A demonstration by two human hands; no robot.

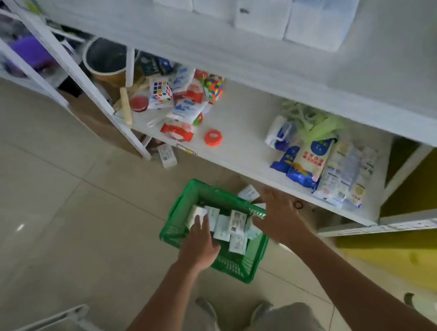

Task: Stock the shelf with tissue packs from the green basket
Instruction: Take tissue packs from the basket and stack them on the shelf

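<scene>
A green plastic basket (181, 209) stands on the floor below the white shelf (238, 133). Several small white tissue packs (229, 225) lie inside it. My left hand (200, 244) reaches into the basket, fingers laid on a white pack at the left side; a firm grip cannot be made out. My right hand (277, 214) hovers over the basket's right rim, fingers spread, with nothing seen in it. One more pack (248, 192) lies on the floor just beyond the basket. Larger white tissue packs (270, 6) stand on the upper shelf.
On the middle shelf sit puzzle cubes (162, 91), an orange tape roll (213, 137) and blue-white bags (317, 163). A round bin (105, 60) stands at the back left. A yellow panel (424, 259) is at the right. The tiled floor (55, 209) spreads to the left.
</scene>
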